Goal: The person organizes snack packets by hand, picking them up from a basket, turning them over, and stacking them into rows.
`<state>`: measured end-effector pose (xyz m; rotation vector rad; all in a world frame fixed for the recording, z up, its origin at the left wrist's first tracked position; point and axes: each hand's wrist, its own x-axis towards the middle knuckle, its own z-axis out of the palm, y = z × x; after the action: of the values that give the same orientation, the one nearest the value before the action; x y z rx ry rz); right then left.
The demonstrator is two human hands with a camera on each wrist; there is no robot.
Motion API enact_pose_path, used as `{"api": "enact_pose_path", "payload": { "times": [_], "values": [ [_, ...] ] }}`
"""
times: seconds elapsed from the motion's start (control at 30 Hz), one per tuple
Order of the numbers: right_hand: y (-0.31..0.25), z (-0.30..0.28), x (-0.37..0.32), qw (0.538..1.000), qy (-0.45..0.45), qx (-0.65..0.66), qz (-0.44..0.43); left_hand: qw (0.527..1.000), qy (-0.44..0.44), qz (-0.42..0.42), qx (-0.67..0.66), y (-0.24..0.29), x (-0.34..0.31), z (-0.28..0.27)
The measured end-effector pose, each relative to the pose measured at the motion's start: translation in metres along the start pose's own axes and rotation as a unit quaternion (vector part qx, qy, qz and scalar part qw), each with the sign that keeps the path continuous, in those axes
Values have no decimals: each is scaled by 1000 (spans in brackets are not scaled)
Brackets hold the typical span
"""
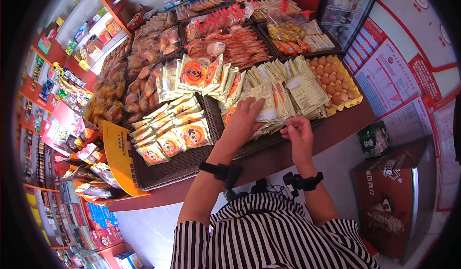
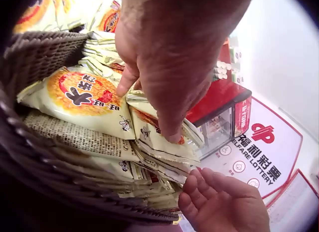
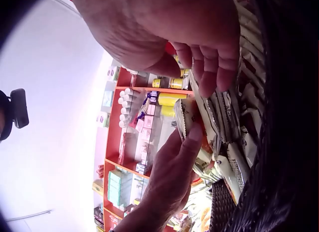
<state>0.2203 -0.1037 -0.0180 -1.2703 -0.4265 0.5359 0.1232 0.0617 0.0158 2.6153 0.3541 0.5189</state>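
Note:
My left hand (image 1: 244, 124) reaches over a brown woven basket (image 2: 47, 50) and grips a cream rice cracker packet (image 2: 162, 148). In the right wrist view its thumb lies along the side of that packet, fingers behind. My right hand (image 1: 301, 138) is at the near edge of the stacked packets, fingers loosely curled, fingertips right by the packet corners. In the left wrist view its palm faces up. Another packet (image 2: 82, 97) with an orange cracker print lies flat beside the left hand, and more packets stand on edge in the basket.
An egg tray (image 1: 355, 96) sits right of the packets. To the left, a dark woven tray (image 1: 192, 163) holds rows of orange-printed packets (image 1: 170, 142). Bagged breads (image 1: 139, 84) and red-wrapped snacks (image 1: 235, 46) fill trays behind. A brown box (image 1: 384, 202) stands below the counter, right.

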Motion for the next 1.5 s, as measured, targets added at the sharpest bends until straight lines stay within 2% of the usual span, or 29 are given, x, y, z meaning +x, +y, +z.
{"api": "enact_pose_path", "payload": {
  "times": [0.17,0.23,0.27,0.37,0.4,0.43,0.47,0.53,0.57,0.63,0.67,0.7,0.87,0.93,1.0,1.07,1.1,1.17,1.3,1.37,1.4,1.5],
  "values": [
    [-3,3,-1,1000,-19,9,8,1000,11,19,0,-7,-5,0],
    [-3,3,-2,1000,-18,11,18,997,69,-5,-29,-7,-7,-1],
    [-5,4,-2,1000,-19,11,17,997,70,-5,-29,-7,-9,-3],
    [-10,6,-8,1000,-16,7,16,965,229,-56,-119,-9,-23,-18],
    [-12,6,-11,1000,-18,-12,2,939,249,-131,-196,-10,-31,-20],
    [-14,9,-14,999,-21,-31,-11,894,247,-160,-339,-14,-46,-26],
    [-17,13,-17,999,-27,-30,-8,826,241,-185,-475,-17,-61,-31],
    [-27,24,-25,998,-69,-8,2,755,225,-160,-595,1,-77,-53],
    [-30,32,-29,997,-78,-9,4,779,206,-189,-560,-13,-96,-49],
    [-33,53,-38,982,-177,51,31,765,191,-202,-581,-5,-115,-59],
    [-33,64,-42,981,-185,49,34,750,168,-211,-604,-2,-124,-63],
    [-33,75,-45,977,-202,60,33,759,163,-205,-596,-1,-134,-65],
    [-25,113,-59,963,-269,13,16,749,181,-213,-600,-7,-180,-81],
    [-26,132,-67,958,-283,32,37,780,188,-237,-548,-10,-198,-90],
    [-27,149,-77,953,-293,49,58,785,206,-241,-533,-14,-215,-98],
    [-28,161,-85,948,-314,-25,32,825,228,-228,-464,-25,-233,-101],
    [-26,167,-90,947,-319,-29,32,822,234,-228,-466,-28,-240,-103],
    [-19,178,-100,945,-317,-73,-3,812,309,-240,-434,-34,-250,-106],
    [-20,206,-119,948,-304,-95,-24,792,366,-264,-411,-50,-271,-116],
    [-21,217,-125,911,-294,-231,-176,807,365,-282,-370,-55,-281,-127],
    [-21,223,-129,909,-294,-232,-181,819,361,-302,-327,-57,-286,-131],
    [-20,240,-142,909,-287,-201,-225,809,403,-300,-307,-65,-294,-138]
  ]
}}
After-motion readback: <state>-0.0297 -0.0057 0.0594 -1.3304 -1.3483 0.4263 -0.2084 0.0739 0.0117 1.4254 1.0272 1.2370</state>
